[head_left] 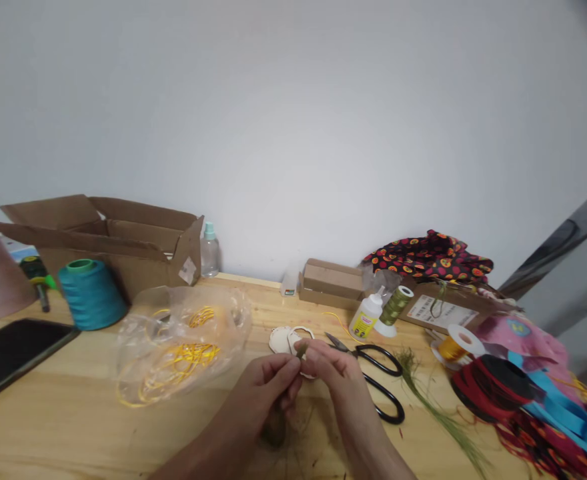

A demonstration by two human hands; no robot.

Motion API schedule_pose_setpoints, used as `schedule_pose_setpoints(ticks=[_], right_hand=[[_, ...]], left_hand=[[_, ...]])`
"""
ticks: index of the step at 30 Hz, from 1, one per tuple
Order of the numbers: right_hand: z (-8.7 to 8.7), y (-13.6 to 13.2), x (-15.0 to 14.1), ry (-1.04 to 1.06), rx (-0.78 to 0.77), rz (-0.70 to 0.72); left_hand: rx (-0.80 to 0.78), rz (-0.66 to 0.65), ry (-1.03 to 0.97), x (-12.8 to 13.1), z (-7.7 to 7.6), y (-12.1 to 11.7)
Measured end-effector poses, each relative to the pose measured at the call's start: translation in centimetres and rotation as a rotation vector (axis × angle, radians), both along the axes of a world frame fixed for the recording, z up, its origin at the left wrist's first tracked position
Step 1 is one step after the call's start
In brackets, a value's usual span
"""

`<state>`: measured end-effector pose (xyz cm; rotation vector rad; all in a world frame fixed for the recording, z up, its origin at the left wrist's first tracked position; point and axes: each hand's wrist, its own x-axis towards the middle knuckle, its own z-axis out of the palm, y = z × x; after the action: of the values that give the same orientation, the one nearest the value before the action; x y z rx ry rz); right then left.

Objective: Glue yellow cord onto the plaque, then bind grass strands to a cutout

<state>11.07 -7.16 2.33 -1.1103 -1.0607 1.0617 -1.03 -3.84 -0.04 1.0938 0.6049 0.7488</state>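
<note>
Both hands meet low in the middle, over the wooden table. My left hand [271, 380] is closed round an olive-green thread bundle [273, 427], whose lower part hangs beneath the fingers. Its small tip [301, 350] pokes out between the two hands. The fingers of my right hand [336, 370] pinch together at this tip; what exactly lies between them is hidden. Just behind the fingers lie pale round cut-out pieces [279, 340], partly covered. Black-handled scissors [381, 360] rest to the right of my right hand, close to loose green threads [438, 410].
Left are a clear bag with yellow cord [188, 360], a teal thread cone [91, 297], an open carton [123, 267] and a dark tablet [18, 357]. A glue bottle [367, 317], green thread spool [396, 307], ribbon rolls [493, 387] and patterned fabric [431, 257] crowd the right.
</note>
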Motion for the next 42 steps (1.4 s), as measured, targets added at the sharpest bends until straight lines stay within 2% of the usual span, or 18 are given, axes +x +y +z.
schedule_pose_setpoints(ticks=[6, 10, 13, 20, 25, 27, 29, 34, 38, 42], right_hand=[[-0.6, 0.1, -0.1, 0.096, -0.021, 0.011], [-1.2, 0.2, -0.1, 0.191, -0.036, 0.077], [-1.2, 0.2, 0.0, 0.258, -0.077, 0.091], [-0.4, 0.0, -0.1, 0.113, -0.057, -0.041], [-0.1, 0.1, -0.1, 0.118, -0.076, -0.132], [-0.1, 0.0, 0.1, 0.046, -0.023, -0.218], [0.0, -0.3, 0.4, -0.123, 0.103, -0.299], [0.4, -0.9, 0.3, -0.613, 0.379, -0.296], [0.3, -0.8, 0.1, -0.788, 0.446, -0.323], [0.0, -0.6, 0.3, -0.865, 0.433, -0.345]], left_hand=[[-0.001, -0.031, 0.025, 0.0, 0.3, 0.0], [-0.031, -0.026, 0.013, -0.1, 0.3, -0.1], [0.003, -0.018, 0.045, -0.1, 0.5, -0.1], [0.006, -0.022, 0.049, -0.1, 0.9, 0.0], [0.005, 0.007, 0.065, -0.1, 0.8, 0.1], [0.013, 0.027, 0.091, -0.1, 0.7, 0.2], [0.061, 0.044, 0.142, -0.1, 0.6, 0.1], [0.320, 0.105, 0.315, -0.4, 1.2, -0.5], [0.455, 0.139, 0.367, -0.5, 1.6, -0.8], [0.553, 0.139, 0.392, -0.6, 1.7, -0.8]])
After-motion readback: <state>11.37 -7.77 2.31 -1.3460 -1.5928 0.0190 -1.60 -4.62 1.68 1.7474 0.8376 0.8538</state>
